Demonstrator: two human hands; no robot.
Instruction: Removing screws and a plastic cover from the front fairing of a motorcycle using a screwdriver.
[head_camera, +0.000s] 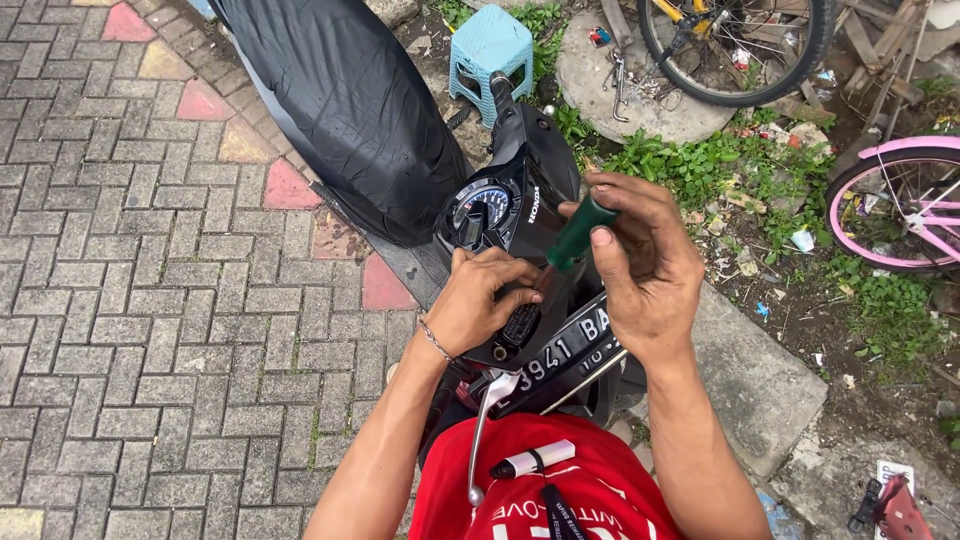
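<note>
The right hand (645, 265) is closed around the green handle of a screwdriver (578, 235), its shaft angled down toward the front cover of a black motorcycle (520, 215); the tip is hidden behind the left hand, so whether it sits in a fastener cannot be told. The left hand (475, 300) rests curled on the cover just below the instrument cluster (483, 208), fingers bent against the panel near the shaft; what, if anything, it pinches cannot be told. The black number plate (565, 350) remains mounted beneath both hands, and the front cover appears in place, with no removed panel or loose screws visible, so the work on the front fairing looks to be at an early or middle stage, with fastening or unfastening in hand. The seat lies under a black cover (345, 100). A blue plastic stool (490, 45) stands beyond the handlebar, and a pink bicycle (900, 200) is at the right.
</note>
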